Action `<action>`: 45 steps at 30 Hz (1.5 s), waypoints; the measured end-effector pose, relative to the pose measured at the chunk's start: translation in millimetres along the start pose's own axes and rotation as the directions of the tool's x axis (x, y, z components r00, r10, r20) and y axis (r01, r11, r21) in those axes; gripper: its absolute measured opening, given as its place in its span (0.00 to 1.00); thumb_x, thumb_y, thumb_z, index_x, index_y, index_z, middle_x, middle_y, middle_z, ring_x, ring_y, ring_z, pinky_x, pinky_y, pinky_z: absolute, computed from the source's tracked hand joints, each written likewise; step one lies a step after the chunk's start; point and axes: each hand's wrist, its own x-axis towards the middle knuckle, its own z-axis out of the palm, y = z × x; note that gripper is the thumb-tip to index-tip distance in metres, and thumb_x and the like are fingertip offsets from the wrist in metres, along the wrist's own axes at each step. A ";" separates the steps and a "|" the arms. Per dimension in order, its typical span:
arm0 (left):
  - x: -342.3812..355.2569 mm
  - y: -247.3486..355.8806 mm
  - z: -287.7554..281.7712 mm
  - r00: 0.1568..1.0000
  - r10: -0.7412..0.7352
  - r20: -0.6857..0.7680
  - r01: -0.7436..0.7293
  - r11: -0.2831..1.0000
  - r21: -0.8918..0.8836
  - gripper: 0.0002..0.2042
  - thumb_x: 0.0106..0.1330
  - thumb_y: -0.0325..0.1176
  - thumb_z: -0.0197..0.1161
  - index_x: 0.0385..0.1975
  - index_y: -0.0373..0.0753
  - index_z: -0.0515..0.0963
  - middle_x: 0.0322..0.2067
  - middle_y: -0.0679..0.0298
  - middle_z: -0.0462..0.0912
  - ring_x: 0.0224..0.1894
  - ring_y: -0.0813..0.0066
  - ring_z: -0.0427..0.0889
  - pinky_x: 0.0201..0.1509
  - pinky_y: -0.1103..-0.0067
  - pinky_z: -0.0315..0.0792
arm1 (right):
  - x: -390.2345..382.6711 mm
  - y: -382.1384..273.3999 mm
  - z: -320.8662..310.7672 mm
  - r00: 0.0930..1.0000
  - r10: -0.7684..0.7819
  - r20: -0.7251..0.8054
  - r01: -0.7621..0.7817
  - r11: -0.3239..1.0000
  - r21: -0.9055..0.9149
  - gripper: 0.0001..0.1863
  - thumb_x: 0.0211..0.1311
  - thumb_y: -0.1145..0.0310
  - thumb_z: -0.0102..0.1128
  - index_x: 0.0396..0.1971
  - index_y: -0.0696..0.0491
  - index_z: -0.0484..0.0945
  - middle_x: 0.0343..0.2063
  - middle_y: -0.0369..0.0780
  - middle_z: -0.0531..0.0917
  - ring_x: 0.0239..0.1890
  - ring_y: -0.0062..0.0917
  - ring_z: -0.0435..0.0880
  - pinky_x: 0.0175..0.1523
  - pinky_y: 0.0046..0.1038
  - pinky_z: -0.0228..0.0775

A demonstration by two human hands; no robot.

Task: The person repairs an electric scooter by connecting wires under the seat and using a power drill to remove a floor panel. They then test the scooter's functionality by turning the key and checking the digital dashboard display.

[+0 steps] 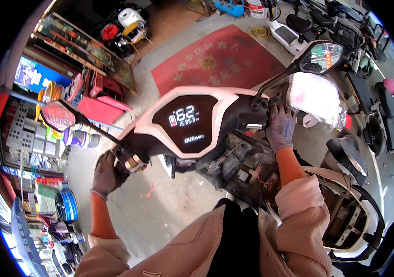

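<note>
Two gloved hands clamped the scooter handlebar (192,122) crosswise before the person: left hand (107,173) and right hand (280,127) at opposite ends.

Pink scooter handlebar unit (192,115), lit dash display (185,121) centre. Gloved left hand (106,174) wrapped round left grip; gloved right hand (280,127) on right grip. Two mirrors (321,57). Red mat (215,57) beyond. Front panel off, wiring (234,161) exposed.
</note>
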 end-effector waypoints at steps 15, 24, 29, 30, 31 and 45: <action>-2.4 -16.4 18.2 0.970 -0.215 0.117 0.244 0.872 -0.425 0.36 0.52 0.19 0.66 0.65 0.35 0.61 0.58 0.54 0.71 0.57 0.61 0.74 0.61 0.71 0.69 | 4.6 11.2 -5.2 0.992 -0.096 0.083 0.099 0.994 -0.040 0.20 0.51 0.65 0.60 0.46 0.52 0.75 0.40 0.41 0.82 0.45 0.37 0.79 0.50 0.41 0.66; -7.9 -36.0 24.7 0.930 -0.285 0.230 0.367 0.732 -0.574 0.32 0.60 0.13 0.57 0.66 0.38 0.59 0.61 0.58 0.68 0.57 0.68 0.73 0.60 0.73 0.70 | 7.4 11.3 2.4 0.994 -0.109 0.003 0.109 0.994 0.005 0.19 0.50 0.67 0.59 0.45 0.50 0.76 0.41 0.42 0.82 0.46 0.38 0.79 0.50 0.42 0.66; -5.4 -36.7 22.5 0.930 -0.267 0.252 0.367 0.658 -0.658 0.31 0.62 0.14 0.56 0.66 0.38 0.60 0.60 0.59 0.68 0.57 0.69 0.72 0.60 0.74 0.69 | 5.5 11.3 6.3 0.995 -0.092 -0.031 0.091 0.995 -0.042 0.21 0.47 0.67 0.62 0.46 0.49 0.74 0.41 0.40 0.82 0.46 0.37 0.79 0.50 0.41 0.66; -4.9 -34.6 19.5 0.927 -0.271 0.261 0.376 0.630 -0.680 0.30 0.63 0.16 0.54 0.67 0.38 0.60 0.59 0.60 0.67 0.57 0.71 0.72 0.60 0.75 0.69 | 5.1 10.5 7.1 0.996 -0.083 -0.037 0.082 0.996 -0.019 0.22 0.47 0.67 0.62 0.46 0.49 0.74 0.41 0.40 0.82 0.46 0.37 0.79 0.50 0.41 0.66; -5.5 -32.4 18.7 0.955 -0.201 0.218 0.293 0.755 -0.587 0.31 0.62 0.15 0.55 0.66 0.38 0.60 0.59 0.61 0.67 0.57 0.72 0.72 0.60 0.75 0.70 | 5.7 10.2 6.8 0.996 -0.078 -0.044 0.078 0.997 0.002 0.22 0.47 0.67 0.63 0.46 0.48 0.74 0.41 0.40 0.82 0.46 0.37 0.79 0.50 0.41 0.66; -3.0 -36.1 23.6 0.956 -0.222 0.189 0.288 0.825 -0.486 0.32 0.57 0.17 0.61 0.64 0.38 0.62 0.57 0.57 0.71 0.57 0.67 0.74 0.59 0.73 0.70 | 4.9 13.4 -2.1 0.998 -0.059 0.017 0.059 0.998 -0.016 0.15 0.55 0.65 0.57 0.44 0.47 0.75 0.39 0.41 0.83 0.47 0.39 0.79 0.50 0.43 0.66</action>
